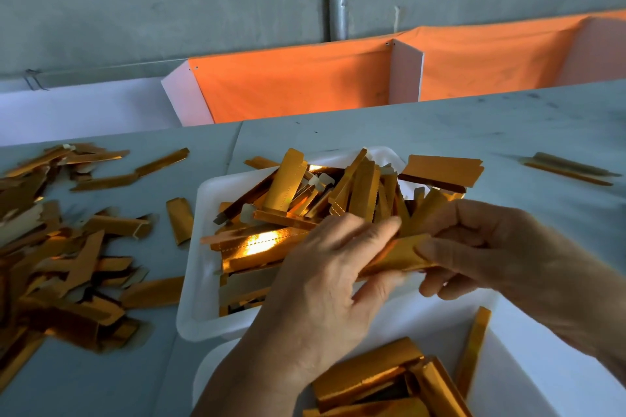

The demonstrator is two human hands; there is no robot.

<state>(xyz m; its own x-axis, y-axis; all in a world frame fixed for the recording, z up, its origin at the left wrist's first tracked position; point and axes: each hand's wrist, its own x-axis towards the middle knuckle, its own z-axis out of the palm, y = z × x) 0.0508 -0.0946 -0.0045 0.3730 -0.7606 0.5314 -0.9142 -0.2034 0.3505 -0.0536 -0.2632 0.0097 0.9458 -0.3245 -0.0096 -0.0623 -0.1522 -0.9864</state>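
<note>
Over the grey table point(440, 125), at 4 o'clock of the white plastic tray point(200, 247), the left hand point(325, 281) and right hand point(491, 247) are pinching one gold foil-card strip point(403, 254), its long axis lying 9-to-3 o'clock between them.

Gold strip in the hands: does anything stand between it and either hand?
Nothing visible does. The left hand and the right hand both grip the gold strip, one toward each end, above the heaped white tray. Motion blur hides the exact finger contact.
</note>
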